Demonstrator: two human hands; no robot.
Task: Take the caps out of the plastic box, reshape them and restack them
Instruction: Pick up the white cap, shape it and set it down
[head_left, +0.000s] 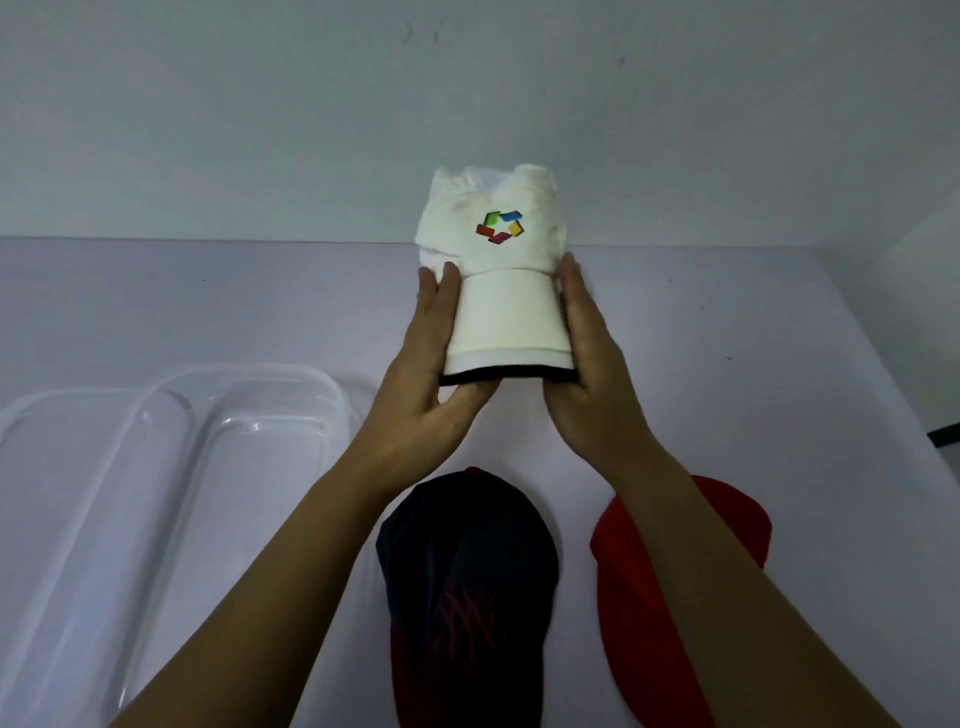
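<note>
A white cap (498, 270) with a multicoloured logo is held up above the table, brim towards me and curved between both palms. My left hand (434, 364) presses the brim's left side and my right hand (592, 364) presses its right side. The cap's crown looks crumpled at the top. Below my forearms a dark navy cap (467, 582) with red stitching lies on the table. Partly hidden by my right arm, a red cap (654, 597) lies beside it. The clear plastic box (171, 457) stands at the left with no caps visible in it.
The pale lilac table (208, 312) runs back to a grey wall (311, 104). The table's right edge slants down at the far right, with a dark object (945, 434) beyond it.
</note>
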